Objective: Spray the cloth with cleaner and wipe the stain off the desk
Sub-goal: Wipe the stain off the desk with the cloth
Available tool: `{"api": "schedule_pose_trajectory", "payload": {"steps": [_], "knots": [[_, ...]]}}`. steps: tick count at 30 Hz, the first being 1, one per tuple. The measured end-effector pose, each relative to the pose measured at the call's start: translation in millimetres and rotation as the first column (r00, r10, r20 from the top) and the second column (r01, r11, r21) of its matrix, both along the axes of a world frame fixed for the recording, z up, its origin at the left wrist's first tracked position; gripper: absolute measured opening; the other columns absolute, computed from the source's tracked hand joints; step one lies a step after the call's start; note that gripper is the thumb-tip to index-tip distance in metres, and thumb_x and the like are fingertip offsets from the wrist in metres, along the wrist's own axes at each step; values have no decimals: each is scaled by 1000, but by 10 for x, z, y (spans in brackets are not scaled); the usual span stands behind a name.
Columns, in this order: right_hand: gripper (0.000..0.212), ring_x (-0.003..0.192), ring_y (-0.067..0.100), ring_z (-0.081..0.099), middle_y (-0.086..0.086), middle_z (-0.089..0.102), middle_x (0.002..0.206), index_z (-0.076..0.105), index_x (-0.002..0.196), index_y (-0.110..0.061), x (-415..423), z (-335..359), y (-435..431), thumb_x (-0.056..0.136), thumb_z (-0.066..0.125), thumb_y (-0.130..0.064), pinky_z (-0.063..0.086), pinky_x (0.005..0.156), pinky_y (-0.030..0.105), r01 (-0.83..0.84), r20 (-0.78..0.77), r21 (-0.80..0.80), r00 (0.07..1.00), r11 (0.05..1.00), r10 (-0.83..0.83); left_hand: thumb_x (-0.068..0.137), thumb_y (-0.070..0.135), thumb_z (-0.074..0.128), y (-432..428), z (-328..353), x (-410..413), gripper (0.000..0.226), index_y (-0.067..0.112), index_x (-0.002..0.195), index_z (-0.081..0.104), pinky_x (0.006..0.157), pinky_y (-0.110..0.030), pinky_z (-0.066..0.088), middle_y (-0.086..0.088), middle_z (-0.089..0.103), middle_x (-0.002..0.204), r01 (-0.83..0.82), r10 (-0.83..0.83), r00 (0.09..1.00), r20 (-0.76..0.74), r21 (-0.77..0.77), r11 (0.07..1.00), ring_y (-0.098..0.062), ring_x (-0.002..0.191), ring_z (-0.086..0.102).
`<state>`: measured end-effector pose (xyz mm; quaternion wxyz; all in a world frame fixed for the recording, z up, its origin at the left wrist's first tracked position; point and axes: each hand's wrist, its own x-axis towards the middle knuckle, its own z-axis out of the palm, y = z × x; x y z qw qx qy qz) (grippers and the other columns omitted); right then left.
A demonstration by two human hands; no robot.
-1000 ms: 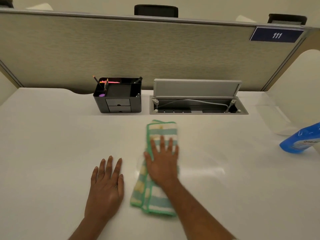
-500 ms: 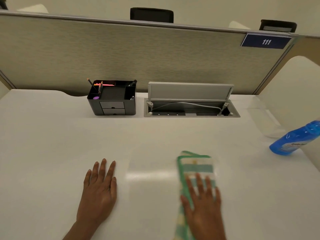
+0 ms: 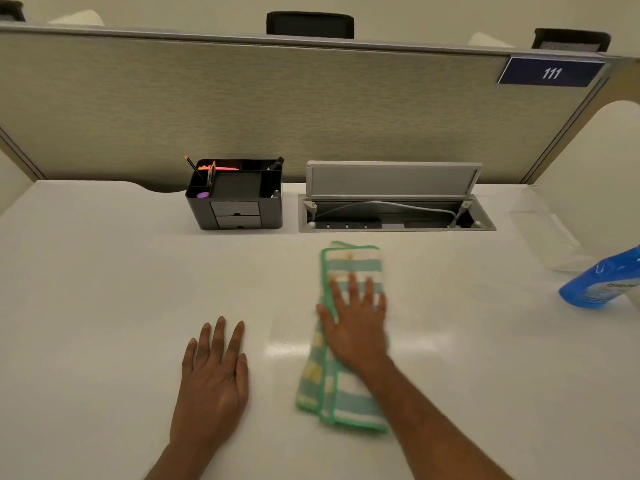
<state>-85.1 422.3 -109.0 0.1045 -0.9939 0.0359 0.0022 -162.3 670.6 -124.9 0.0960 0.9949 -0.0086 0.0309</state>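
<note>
Hands both flat, fingers extended. Your right hand (image 3: 356, 327) presses palm-down on the folded green-striped cloth (image 3: 341, 393), gripping nothing; the cloth lies lengthwise on the white desk (image 3: 104, 289), right of centre, in front of the open cable tray (image 3: 396, 211). Your left hand (image 3: 213, 382) rests empty on bare desk, apart from the cloth. Blue cleaner bottle (image 3: 602, 284) sits at the far right edge. No stain discernible.

Bare desk (image 3: 86, 306) lies open left of the cloth (image 3: 346, 393); behind it stand a black organizer (image 3: 239, 202) and open cable tray (image 3: 394, 216), far right a blue bottle (image 3: 602, 282).
</note>
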Motion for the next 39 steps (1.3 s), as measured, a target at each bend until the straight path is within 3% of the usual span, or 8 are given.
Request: {"api": "schedule_pose_trajectory", "payload": {"steps": [5, 9, 17, 22, 27, 30, 34, 39], "knots": [[62, 154, 32, -10, 1, 3, 169, 11, 157, -42, -704, 49, 686, 100, 22, -65, 3, 121, 58, -356, 84, 65, 933, 932, 351, 98, 37, 24, -2, -10, 2, 59, 23, 155, 35, 124, -47, 17, -9, 33, 164, 0, -1, 1000, 6, 14, 1000, -30, 152, 27], [62, 152, 34, 20, 2, 28, 164, 35, 152, -39, -1372, -61, 490, 96, 39, -65, 20, 116, 56, -458, 170, -1, 876, 889, 451, 99, 37, 21, 7, -12, -7, 59, 24, 155, 34, 123, -47, 16, -9, 33, 164, 12, -12, 1000, 5, 19, 1000, -30, 152, 27], [67, 133, 24, 47, 7, 63, 138, 72, 121, -29, -1788, -94, -695, 89, 32, -72, 36, 104, 55, -44, 158, -66, 986, 997, 54, 100, 39, 21, -11, 18, -9, 60, 29, 158, 24, 126, -45, 12, -5, 26, 167, -9, 9, 1000, -2, -32, 999, -25, 155, 19], [69, 139, 36, 42, 14, 51, 147, 61, 108, -15, -1329, 35, -883, 95, 17, -67, 25, 115, 58, 326, 150, 117, 928, 938, -342, 99, 39, 20, -18, 24, -10, 60, 28, 158, 26, 125, -45, 12, -5, 28, 166, -14, 13, 1000, -5, -36, 999, -26, 155, 21], [74, 144, 36, 32, 10, 41, 157, 42, 147, -21, -861, 50, -898, 95, 14, -65, 19, 117, 57, 404, 95, 88, 906, 910, -412, 99, 36, 23, -8, 17, -9, 60, 27, 158, 27, 125, -43, 11, -5, 28, 166, -5, 5, 1000, -1, -40, 999, -26, 154, 22], [61, 144, 33, 30, 7, 37, 158, 45, 146, -33, -682, 55, -981, 98, 19, -59, 19, 117, 57, 399, 48, 16, 915, 917, -400, 99, 36, 22, 4, 12, -9, 60, 28, 158, 25, 125, -44, 11, -4, 25, 167, -2, 2, 1000, -7, -27, 1000, -25, 155, 20], [68, 150, 36, 17, 11, 24, 165, 45, 145, -16, -526, -5, -965, 98, 19, -57, 11, 121, 59, 406, 74, 93, 908, 909, -413, 99, 36, 22, 1, 6, -6, 59, 29, 158, 24, 125, -45, 12, -4, 25, 167, -6, 5, 1000, -13, -43, 999, -25, 156, 19], [81, 154, 34, 7, 6, 14, 168, 18, 159, -19, -424, 37, -755, 94, 3, -66, 4, 123, 58, 300, 53, 107, 950, 948, -307, 99, 36, 23, 7, -11, 2, 60, 29, 158, 25, 126, -44, 12, -4, 25, 167, -4, 4, 1000, -9, -43, 999, -25, 155, 19]]}}
